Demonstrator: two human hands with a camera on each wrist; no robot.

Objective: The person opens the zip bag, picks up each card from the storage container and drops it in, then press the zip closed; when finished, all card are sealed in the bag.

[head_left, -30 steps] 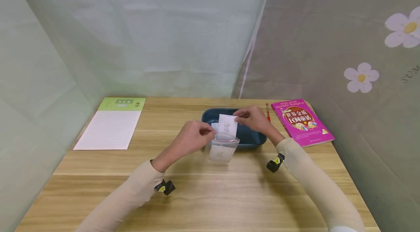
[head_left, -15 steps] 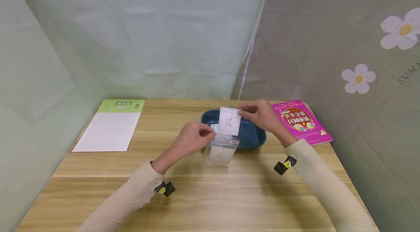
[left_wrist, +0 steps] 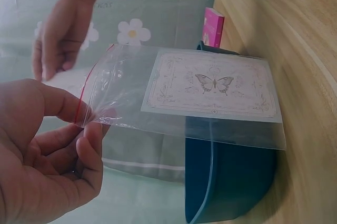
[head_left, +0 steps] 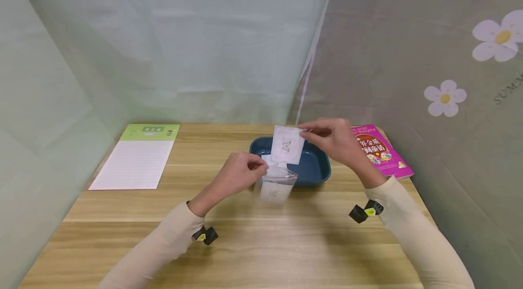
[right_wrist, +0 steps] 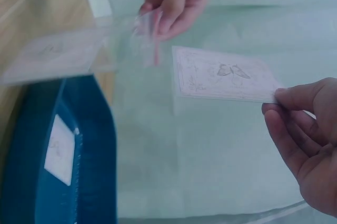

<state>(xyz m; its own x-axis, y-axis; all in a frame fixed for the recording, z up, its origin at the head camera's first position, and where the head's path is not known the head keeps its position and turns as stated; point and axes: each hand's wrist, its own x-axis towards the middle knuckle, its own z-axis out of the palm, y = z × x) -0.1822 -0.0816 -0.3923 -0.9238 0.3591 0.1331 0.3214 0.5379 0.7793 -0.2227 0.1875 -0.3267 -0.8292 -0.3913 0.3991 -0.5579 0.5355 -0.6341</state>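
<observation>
My left hand [head_left: 243, 171] pinches a clear zip-lock bag [left_wrist: 129, 77] by one corner of its red-lined mouth. Inside the bag lies a white card with a butterfly print [left_wrist: 213, 84]. Between thumb and fingertips, my right hand [head_left: 335, 141] holds another butterfly card [right_wrist: 226, 75] by its edge, up above the bag and apart from it. Behind and below both hands stands a dark blue tray [head_left: 312, 168]. A further white card [right_wrist: 60, 149] lies in the tray, partly hidden in the head view by the bag and the held card.
A writing pad [head_left: 135, 162] with a green header lies at the table's left. At the right, a pink book [head_left: 384, 155] is partly covered by my right hand. Cloth walls [head_left: 196, 44] stand behind the wooden table [head_left: 253, 243].
My right hand has drawn its card up and away from the bag's mouth, moving up and to the right. The left hand and bag have stayed nearly still.
</observation>
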